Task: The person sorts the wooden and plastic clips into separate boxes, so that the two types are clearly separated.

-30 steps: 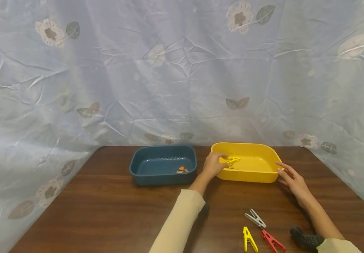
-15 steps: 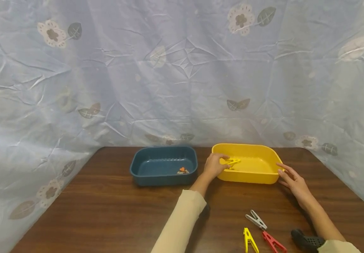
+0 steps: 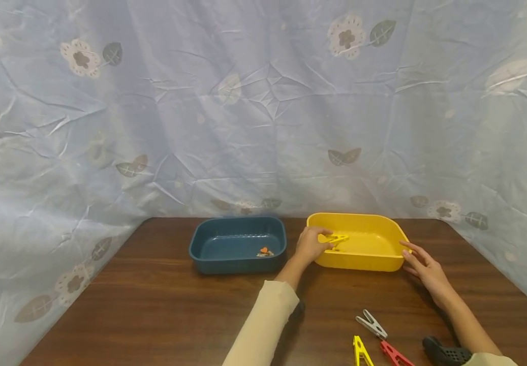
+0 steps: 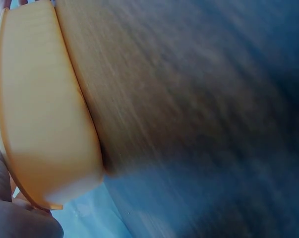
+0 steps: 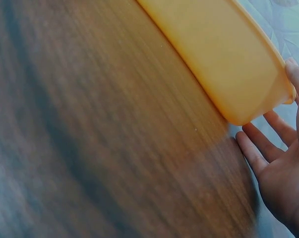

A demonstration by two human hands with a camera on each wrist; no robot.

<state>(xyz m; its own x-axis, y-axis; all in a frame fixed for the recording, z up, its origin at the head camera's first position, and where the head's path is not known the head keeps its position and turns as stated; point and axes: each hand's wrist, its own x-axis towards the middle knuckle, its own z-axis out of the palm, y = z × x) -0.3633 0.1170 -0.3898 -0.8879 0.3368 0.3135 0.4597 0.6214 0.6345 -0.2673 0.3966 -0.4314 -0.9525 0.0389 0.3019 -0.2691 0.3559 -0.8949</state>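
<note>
In the head view my left hand (image 3: pixel 310 244) reaches over the left end of the yellow basin (image 3: pixel 359 260). Its thumb and fingertips close in on a yellow clothespin (image 3: pixel 339 238) inside; the contact is partly hidden. At the opposite end, my right hand (image 3: pixel 429 272) touches the basin's corner with fairly straight fingers. The right wrist view shows that thumb (image 5: pixel 298 79) at the rim and the other fingers (image 5: pixel 261 141) against the outer end wall. In the left wrist view my left hand (image 4: pixel 15 213) bends round the corner of the basin (image 4: pixel 45 109).
Left of the yellow basin stands a dark blue basin (image 3: pixel 236 266) holding small orange and whitish bits (image 3: pixel 265 251). Nearer me lie a grey clothespin (image 3: pixel 372 324), a yellow clothespin (image 3: pixel 360 352) and a red clothespin (image 3: pixel 395 354). A black perforated object (image 3: pixel 445 352) is by my right forearm.
The head view has tilted slightly, so everything sits a little lower in the picture. Both hands, the basin and the clothespins keep their places relative to one another.
</note>
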